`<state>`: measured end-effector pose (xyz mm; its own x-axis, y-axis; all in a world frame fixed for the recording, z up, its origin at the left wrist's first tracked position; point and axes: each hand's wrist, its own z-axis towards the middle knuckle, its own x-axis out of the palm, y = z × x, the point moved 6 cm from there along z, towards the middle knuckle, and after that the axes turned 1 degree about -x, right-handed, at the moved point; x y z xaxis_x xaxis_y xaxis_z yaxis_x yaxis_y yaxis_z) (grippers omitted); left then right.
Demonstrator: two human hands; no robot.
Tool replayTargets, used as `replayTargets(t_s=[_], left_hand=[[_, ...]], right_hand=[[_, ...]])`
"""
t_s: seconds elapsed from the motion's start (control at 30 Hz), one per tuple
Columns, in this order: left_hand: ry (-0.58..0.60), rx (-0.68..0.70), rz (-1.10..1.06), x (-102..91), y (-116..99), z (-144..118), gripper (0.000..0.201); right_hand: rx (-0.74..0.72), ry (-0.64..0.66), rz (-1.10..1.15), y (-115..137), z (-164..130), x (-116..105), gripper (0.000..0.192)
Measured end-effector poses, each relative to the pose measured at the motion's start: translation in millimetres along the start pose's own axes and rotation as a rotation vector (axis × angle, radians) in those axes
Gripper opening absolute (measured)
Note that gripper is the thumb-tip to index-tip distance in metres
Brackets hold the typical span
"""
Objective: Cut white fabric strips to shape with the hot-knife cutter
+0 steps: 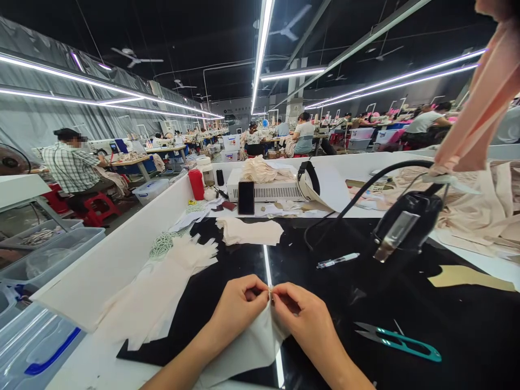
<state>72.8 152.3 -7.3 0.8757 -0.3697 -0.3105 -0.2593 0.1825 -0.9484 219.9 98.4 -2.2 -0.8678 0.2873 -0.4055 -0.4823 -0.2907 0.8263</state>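
We pinch the top edge of the cream fabric piece (252, 341) between left hand (238, 306) and right hand (303, 317), fingertips closed together, keeping it taut at near centre. Thread snips (400, 340) lie near right; a pen (337, 260) farther.

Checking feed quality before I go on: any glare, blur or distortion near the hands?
Head view: a ceiling light reflects as a bright streak on the black mat, running between the left hand and right hand; both are sharp on the cream fabric; wide-angle bending at the edges.
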Motion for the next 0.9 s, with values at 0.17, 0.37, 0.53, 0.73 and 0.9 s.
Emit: replayTargets(t_s=[0.17,0.37,0.53,0.73,0.9], left_hand=[[-0.011,-0.016,0.004,0.3,3.5,0.1,0.016],[-0.008,-0.019,0.016,1.5,1.6,-1.9,0.016],[-0.020,-0.012,0.008,1.1,0.5,-1.5,0.016],[-0.025,-0.011,-0.037,0.3,2.0,0.6,0.017],[-0.007,-0.030,-0.082,1.0,2.0,1.9,0.017]], right_hand=[[0.009,0.011,0.003,1.1,-0.2,1.5,0.020],[0.025,0.027,0.010,2.9,0.5,2.3,0.018],[0.042,0.040,0.025,2.9,0.5,2.2,0.016],[0.058,0.058,0.070,4.1,1.1,2.0,0.015],[0.075,0.070,0.116,1.0,1.0,3.5,0.015]])
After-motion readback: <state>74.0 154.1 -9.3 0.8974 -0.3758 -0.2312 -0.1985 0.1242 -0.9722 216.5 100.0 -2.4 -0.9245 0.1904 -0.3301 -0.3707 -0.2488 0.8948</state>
